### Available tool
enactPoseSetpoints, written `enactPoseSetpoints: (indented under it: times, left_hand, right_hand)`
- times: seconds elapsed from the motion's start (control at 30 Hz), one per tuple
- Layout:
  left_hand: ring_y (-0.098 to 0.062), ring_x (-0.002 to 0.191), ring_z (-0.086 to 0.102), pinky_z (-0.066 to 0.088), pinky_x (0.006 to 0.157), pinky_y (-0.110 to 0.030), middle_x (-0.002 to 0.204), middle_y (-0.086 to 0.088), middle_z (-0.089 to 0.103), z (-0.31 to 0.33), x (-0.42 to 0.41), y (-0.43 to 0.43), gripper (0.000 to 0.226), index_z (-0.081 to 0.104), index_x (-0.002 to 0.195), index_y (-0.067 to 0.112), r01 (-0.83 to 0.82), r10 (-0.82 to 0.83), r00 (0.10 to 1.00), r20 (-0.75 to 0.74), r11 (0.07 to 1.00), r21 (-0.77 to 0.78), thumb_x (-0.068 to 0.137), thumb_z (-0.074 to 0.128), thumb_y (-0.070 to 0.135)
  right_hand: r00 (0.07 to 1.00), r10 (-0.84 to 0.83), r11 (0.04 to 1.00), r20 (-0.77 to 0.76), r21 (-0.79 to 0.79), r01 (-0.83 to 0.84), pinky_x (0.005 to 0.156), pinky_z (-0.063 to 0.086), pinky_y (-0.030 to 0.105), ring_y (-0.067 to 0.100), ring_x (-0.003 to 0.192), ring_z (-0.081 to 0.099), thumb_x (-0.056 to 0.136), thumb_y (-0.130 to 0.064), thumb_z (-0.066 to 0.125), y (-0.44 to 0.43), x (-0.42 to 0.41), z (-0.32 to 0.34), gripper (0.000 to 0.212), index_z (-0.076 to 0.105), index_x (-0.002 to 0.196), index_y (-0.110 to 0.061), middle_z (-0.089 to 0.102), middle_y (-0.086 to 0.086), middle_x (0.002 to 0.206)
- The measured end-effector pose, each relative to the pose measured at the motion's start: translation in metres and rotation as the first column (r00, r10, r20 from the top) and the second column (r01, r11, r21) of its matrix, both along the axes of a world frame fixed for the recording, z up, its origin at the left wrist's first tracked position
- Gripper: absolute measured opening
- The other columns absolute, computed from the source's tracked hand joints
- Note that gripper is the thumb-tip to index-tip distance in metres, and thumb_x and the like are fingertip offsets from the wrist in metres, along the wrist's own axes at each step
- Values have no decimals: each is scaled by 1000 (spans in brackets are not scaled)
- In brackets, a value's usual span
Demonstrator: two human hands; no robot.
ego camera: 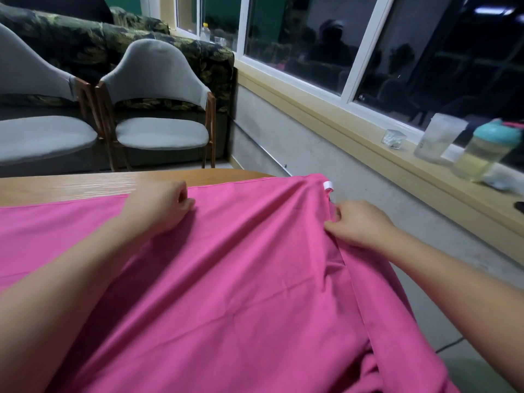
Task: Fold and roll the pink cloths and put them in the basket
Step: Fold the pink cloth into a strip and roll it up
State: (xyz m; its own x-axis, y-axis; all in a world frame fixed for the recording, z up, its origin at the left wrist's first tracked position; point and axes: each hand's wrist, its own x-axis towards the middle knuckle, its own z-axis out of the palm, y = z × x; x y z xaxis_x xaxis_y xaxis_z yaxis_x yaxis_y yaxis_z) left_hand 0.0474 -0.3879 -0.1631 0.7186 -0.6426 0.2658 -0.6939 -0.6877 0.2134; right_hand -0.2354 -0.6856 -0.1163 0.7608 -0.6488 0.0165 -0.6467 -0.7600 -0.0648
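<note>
The pink cloth lies spread over the wooden table, its right side hanging off. The left hand and the right hand each pinch its fabric, apparently to pull it flat for folding.

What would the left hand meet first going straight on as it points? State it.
Probably just more of the spread pink cloth, then the bare wooden tabletop beyond its hem; depth unclear.
</note>
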Motion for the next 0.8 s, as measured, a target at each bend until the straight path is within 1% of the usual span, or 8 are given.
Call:
enactPoseSetpoints:
  times: [0.1,0.23,0.33,0.4,0.53,0.63,0.73,0.8]
  left_hand:
    - [-34,86,65,48,67,-38,88,-8,69,-8,-11,-5,34,54,86,22,-2,3,1000,23,1000,-20,98,61,53]
    - [-34,80,64,51,66,-40,83,-6,68,-10,-12,-2,38,50,82,23,-20,22,999,31,999,-47,97,58,57]
    - [-33,78,63,50,65,-40,81,-4,67,-13,-11,-2,40,49,81,23,-22,24,999,36,998,-67,98,55,59]
    - [-32,76,62,49,65,-39,79,-3,66,-14,-11,-3,42,47,80,24,-23,26,999,42,998,-66,99,52,61]
    - [-32,76,62,49,65,-39,79,-3,65,-15,-10,-3,41,46,80,24,-20,23,999,46,997,-68,100,49,60]
    - [-33,75,62,50,64,-40,78,-4,66,-18,-9,-2,39,46,79,24,-18,24,997,75,998,-68,99,50,58]
    - [-33,73,61,50,63,-39,76,-3,65,-19,-8,-3,39,45,78,25,-23,28,996,86,998,-63,98,50,57]
    - [-32,72,60,49,63,-39,75,-2,64,-19,-8,-4,39,45,78,25,-21,26,996,83,998,-59,98,50,57]
  right_hand:
    - [995,12,996,-103,-89,-21,66,42,37,32,77,54,92,-41,51,5,-6,-7,29,39,72,-24,56,1,78]
    - [996,-52,996,-66,-78,46,68,41,36,35,85,60,96,-31,46,-7,-11,-4,22,47,78,-18,69,14,101]
    - [999,-21,999,-34,-26,20,66,47,38,30,80,61,94,-43,51,-5,-17,-4,29,54,80,-17,66,7,87]
    - [996,19,999,-89,-48,-24,64,45,37,29,79,58,92,-47,54,2,-17,-7,31,52,80,-19,59,2,81]
    - [991,30,997,-133,-66,-39,61,36,35,30,78,54,94,-37,52,3,-10,-8,26,49,76,-18,54,3,81]
    - [991,26,998,-133,-54,-33,54,32,33,27,71,52,94,-34,53,-1,-11,-9,29,48,73,-15,54,4,76]
    - [999,-14,1000,-48,-7,14,61,45,38,32,75,60,94,-30,55,-10,-16,-8,27,57,76,-9,63,10,78]
    - [997,-80,997,4,10,80,65,47,39,34,77,63,95,-29,54,-26,-22,-4,30,61,77,-6,66,13,78]
